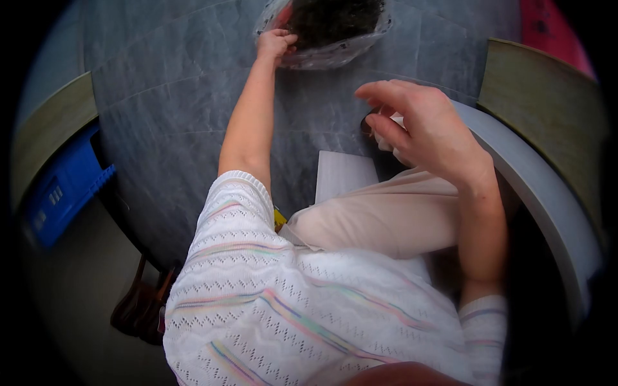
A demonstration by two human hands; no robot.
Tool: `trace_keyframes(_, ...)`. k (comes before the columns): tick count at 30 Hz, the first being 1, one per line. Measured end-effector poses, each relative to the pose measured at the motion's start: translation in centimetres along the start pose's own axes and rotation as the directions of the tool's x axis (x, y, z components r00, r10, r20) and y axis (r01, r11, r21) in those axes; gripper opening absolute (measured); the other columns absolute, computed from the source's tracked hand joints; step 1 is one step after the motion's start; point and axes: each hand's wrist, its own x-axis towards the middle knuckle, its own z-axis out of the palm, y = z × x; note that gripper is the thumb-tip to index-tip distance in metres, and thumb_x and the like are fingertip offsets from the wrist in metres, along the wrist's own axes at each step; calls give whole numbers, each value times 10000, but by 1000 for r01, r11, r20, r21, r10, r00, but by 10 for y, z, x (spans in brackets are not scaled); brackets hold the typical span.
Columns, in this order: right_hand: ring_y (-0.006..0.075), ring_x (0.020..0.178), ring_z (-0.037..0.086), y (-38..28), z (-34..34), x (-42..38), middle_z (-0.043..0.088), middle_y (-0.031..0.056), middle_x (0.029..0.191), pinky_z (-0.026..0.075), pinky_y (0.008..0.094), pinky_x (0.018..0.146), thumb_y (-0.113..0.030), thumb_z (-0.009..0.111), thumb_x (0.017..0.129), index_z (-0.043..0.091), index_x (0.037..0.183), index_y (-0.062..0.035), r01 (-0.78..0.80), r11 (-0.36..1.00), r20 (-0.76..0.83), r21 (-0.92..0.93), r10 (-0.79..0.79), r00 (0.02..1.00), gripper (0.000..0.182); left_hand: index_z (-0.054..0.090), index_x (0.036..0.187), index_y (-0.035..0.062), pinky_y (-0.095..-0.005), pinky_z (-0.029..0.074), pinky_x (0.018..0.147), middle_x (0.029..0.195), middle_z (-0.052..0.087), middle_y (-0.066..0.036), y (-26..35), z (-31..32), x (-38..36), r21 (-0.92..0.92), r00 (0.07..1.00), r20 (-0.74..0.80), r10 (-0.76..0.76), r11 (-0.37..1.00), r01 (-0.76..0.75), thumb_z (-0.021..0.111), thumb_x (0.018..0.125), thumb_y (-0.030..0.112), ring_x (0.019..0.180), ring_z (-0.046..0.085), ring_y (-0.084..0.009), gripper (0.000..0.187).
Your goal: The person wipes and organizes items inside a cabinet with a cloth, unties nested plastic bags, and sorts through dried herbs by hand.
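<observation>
My left hand [277, 45] reaches far forward, its fingers closed on the near left rim of a clear plastic bag [322, 59]. Inside the bag is a dark, loose mass [335, 22] whose kind I cannot make out. Closer to me on the right, my right hand [421, 125] is raised with curled fingers, the index finger apart from the thumb. Whitish crumpled material [389, 136] shows under its palm, and a small dark thing [366, 123] is by the thumb tip; the lower fingers are hidden.
Grey tiles [180, 96] stretch ahead. A pale flat board [344, 174] lies by my knee. A blue crate [61, 186] is at the left, with brown shoes [138, 302] below it. A curved white edge [534, 170] and wooden panel [541, 96] run along the right.
</observation>
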Motion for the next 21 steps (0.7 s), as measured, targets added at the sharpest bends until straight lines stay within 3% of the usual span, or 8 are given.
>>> trace_keyframes(16,323,802,600,-1,-1,0,623,151,873,477,390,732,-127,606,776,592,990,-16,8,1000,2,-23,-8,1000,241,582,1000,-26,-251,467,480,802,638,-80,-5,-13,1,-35,999,18,-30,999,30,692,758,67,592,619,-154,282)
trace_keyframes(19,321,795,601,-1,-1,0,623,150,874,478,388,729,-126,606,778,592,993,-15,21,999,0,-24,-21,1000,243,559,1027,-51,-264,467,448,803,635,-110,4,-9,-7,84,992,-110,-53,995,62,686,757,46,580,625,-169,313)
trace_keyframes(21,319,788,602,-1,0,-1,622,150,871,478,388,725,-125,606,780,592,997,-14,33,999,-5,-30,-34,999,243,545,1042,-64,-270,467,434,799,633,-124,3,-9,-6,79,991,-118,-64,994,74,683,756,36,573,627,-178,333)
